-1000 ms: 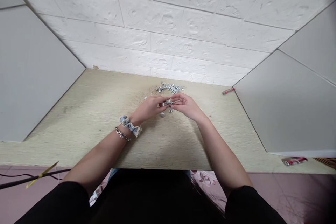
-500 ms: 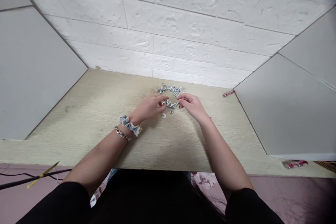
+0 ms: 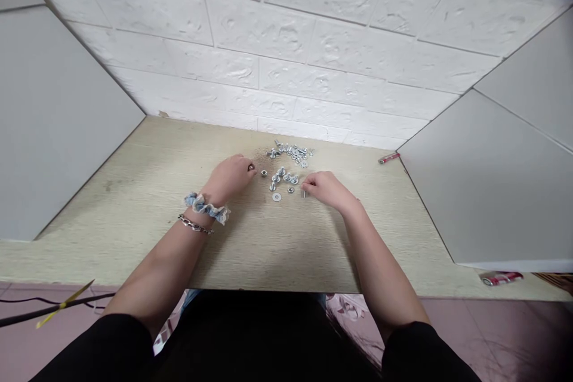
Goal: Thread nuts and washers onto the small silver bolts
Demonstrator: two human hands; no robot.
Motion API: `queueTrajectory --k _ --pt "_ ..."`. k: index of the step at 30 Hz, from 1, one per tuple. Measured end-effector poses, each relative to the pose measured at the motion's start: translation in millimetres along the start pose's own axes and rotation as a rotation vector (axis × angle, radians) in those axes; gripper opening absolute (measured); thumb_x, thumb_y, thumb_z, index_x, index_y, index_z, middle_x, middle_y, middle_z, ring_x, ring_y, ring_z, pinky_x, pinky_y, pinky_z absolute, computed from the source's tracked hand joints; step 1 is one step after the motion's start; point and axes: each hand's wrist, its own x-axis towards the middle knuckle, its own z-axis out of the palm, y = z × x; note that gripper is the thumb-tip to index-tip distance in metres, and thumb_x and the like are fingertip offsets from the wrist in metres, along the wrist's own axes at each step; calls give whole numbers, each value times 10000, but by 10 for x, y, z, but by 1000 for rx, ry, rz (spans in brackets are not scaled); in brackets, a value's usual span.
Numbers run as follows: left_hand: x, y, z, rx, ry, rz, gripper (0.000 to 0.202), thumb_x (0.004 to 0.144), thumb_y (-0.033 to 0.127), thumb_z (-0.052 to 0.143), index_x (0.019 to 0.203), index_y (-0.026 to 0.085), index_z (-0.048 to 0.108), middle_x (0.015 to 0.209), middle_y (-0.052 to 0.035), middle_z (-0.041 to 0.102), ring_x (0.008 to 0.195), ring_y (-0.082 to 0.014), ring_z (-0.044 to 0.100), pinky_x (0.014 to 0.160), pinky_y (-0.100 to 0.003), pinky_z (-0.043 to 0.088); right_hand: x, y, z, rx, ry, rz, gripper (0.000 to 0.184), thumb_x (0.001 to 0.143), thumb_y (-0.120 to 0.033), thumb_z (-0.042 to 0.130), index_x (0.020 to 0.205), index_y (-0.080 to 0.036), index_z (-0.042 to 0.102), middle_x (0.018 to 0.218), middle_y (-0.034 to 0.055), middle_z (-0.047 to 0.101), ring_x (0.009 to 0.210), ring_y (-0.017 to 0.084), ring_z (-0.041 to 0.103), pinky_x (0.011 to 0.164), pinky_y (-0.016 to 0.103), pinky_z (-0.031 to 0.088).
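1. Steel bolts and nuts lie in a loose heap toward the back of a pale wood-grain desk, just in front of the wall.
2. A smaller group sits between the hands, nearer the person: several short bolts, a nut and a flat washer, all well apart from the hands' wrists and close to one another.
3. The left hand is loosely curled, knuckles up, with its fingertips just beside a small dark-holed fastener. Whether those fingers grip it, I cannot tell.
4. The right hand is curved downward, its fingertips just beside a small upright bolt. Whether it is pinched, I cannot tell.
5. A blue lace-edged scrunchie and a silver chain bracelet circle the left wrist.
6. A small red-and-silver object lies at the desk's far right corner, and a red-and-white can lies at the near right edge.
7. White embossed brick panels form the wall, with grey side panels to the left.
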Motion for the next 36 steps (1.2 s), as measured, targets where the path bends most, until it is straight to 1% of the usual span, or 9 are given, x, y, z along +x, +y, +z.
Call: queueTrajectory --k 6,10,16,20,22,26,29,33,36 --pt "11 -58 68 9 -100 5 211 814 262 458 865 158 634 852 -106 591 838 -238 560 715 -315 412 26 1 41 89 -53 35 162 761 -236 572 640 -167 654 659 -9 629 639 112 522 610 227 343" --pt "17 -52 43 -11 -115 3 186 805 279 490 814 168 639 783 -86 585 801 -222 555 709 -295 413 56 30 96 69 2 34 134 759 -222 591 645 -171 641 664 -7 628 657 115 529 605 223 337" --pt "-1 -7 -2 24 -153 -18 242 837 275 451 961 170 631 878 -95 586 867 -219 570 737 -293 428 91 43 149 -74 88 -7 185 820 -202 514 666 -168 610 739 19 630 714 126 521 638 232 319" --pt "-8 -1 7 29 -152 -25 250 840 273 433 958 162 624 905 -106 593 898 -237 575 764 -317 435 54 2 119 -87 147 59 167 832 -301 525 746 -177 596 798 26 634 732 132 527 615 233 314" --pt "-15 0 11 23 -144 -28 247 836 270 433 949 157 622 922 -113 597 900 -244 577 767 -329 437 23 -16 92 -81 121 114 218 772 -398 599 774 -181 581 762 15 619 676 130 516 566 230 303" --pt "-29 17 6 16 -146 -37 260 838 278 437 979 154 616 959 -115 599 922 -242 579 790 -325 436 -14 -38 60 -150 -77 197 347 720 -505 611 648 -169 565 609 9 556 552 122 468 496 237 264" --pt "-29 30 10 21 -141 -44 290 846 310 424 997 152 614 973 -124 599 920 -247 581 785 -332 443 -16 -59 57 -212 -115 217 342 805 -433 495 620 -160 581 622 35 575 541 121 469 487 244 254" --pt "-6 19 56 31 -119 -49 343 886 272 320 1024 130 599 993 -140 612 950 -242 582 828 -343 440 -23 -90 45 -294 -53 247 270 808 -265 412 707 -154 636 762 82 649 629 147 544 502 249 272" --pt "12 5 100 -9 -90 -44 376 892 209 271 1109 111 562 1033 -143 624 1012 -230 570 884 -342 421 -29 -99 35 -345 7 312 275 806 -284 409 778 -167 656 866 106 670 742 194 595 532 257 316"
